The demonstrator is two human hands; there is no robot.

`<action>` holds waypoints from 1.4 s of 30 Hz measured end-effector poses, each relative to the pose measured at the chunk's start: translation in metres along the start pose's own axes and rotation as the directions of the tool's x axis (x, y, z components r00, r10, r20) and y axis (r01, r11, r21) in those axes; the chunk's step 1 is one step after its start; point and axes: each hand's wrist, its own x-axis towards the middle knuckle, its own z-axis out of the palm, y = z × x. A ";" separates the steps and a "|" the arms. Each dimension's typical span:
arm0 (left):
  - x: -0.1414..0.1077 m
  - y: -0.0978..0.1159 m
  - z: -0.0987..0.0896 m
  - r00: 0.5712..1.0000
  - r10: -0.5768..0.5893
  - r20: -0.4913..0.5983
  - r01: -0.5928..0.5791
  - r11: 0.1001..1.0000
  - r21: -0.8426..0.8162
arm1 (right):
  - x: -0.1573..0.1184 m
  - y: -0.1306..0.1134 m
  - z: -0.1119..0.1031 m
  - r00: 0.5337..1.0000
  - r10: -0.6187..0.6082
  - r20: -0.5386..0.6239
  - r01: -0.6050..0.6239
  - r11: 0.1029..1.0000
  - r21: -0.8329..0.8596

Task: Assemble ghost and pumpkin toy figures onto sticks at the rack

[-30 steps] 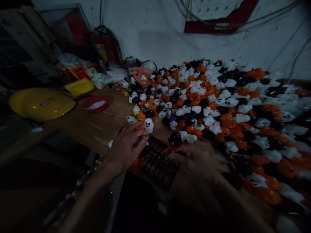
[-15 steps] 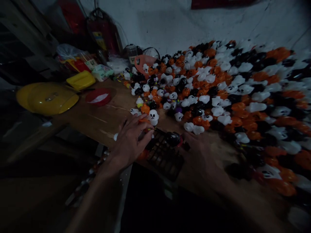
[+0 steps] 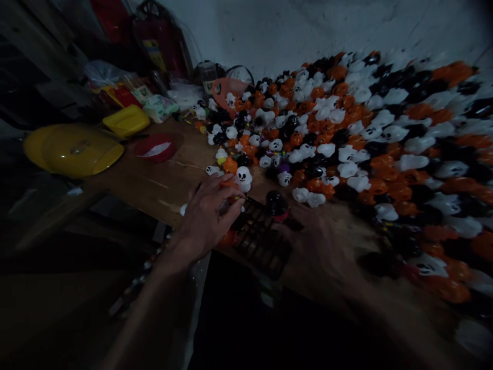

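My left hand (image 3: 210, 208) is closed, thumb and fingers together, at the left end of a dark slotted grid (image 3: 264, 239). Something orange and a small yellow bead show at its fingertips, but what it grips is mostly hidden. Just beyond those fingers stands a white skull-faced toy figure (image 3: 243, 178). Over the grid's right part, my right hand (image 3: 314, 234) has its thumb and fingers closed at the red base of a glossy black toy figure (image 3: 276, 202), which is upright. An orange piece (image 3: 228, 238) lies below my left thumb.
A large heap of white, orange and black toy figures (image 3: 346, 139) covers the table's right and back. Left on the wooden table (image 3: 154, 180) are a yellow cap (image 3: 73, 149), a red bowl (image 3: 164, 149) and a yellow container (image 3: 127, 121). A pink basket (image 3: 221, 90) stands behind.
The black figure has turned from lying tilted to upright, and my right thumb has come forward beside its red base. My left hand stays almost in place.
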 end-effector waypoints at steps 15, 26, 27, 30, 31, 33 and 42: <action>-0.003 -0.003 0.001 0.999 0.020 -0.036 -0.020 1.000 0.000 | 0.033 0.003 0.043 0.986 0.054 0.159 -0.095 0.961 0.261; 0.001 -0.006 0.002 1.000 0.011 -0.003 -0.011 1.000 -0.014 | 0.037 0.010 0.056 0.977 -0.110 0.181 0.079 0.982 0.170; 0.001 -0.006 0.001 1.000 0.012 0.008 -0.012 1.000 -0.014 | 0.038 0.012 0.056 0.974 -0.126 0.189 0.090 0.978 0.188; 0.001 -0.004 -0.001 0.999 0.012 0.029 -0.011 0.999 -0.030 | 0.039 0.017 0.057 0.963 -0.174 0.204 0.129 0.968 0.216; 0.000 -0.003 -0.002 0.999 0.008 0.032 -0.007 0.999 -0.037 | 0.040 0.019 0.058 0.961 -0.187 0.202 0.142 0.965 0.218; 0.000 -0.002 -0.002 1.000 -0.002 0.031 0.003 0.999 -0.036 | 0.040 0.022 0.060 0.957 -0.219 0.191 0.175 0.959 0.223; 0.000 -0.001 -0.001 1.000 -0.017 0.026 0.017 1.000 0.000 | 0.041 0.026 0.065 0.937 -0.283 0.206 0.245 0.950 0.192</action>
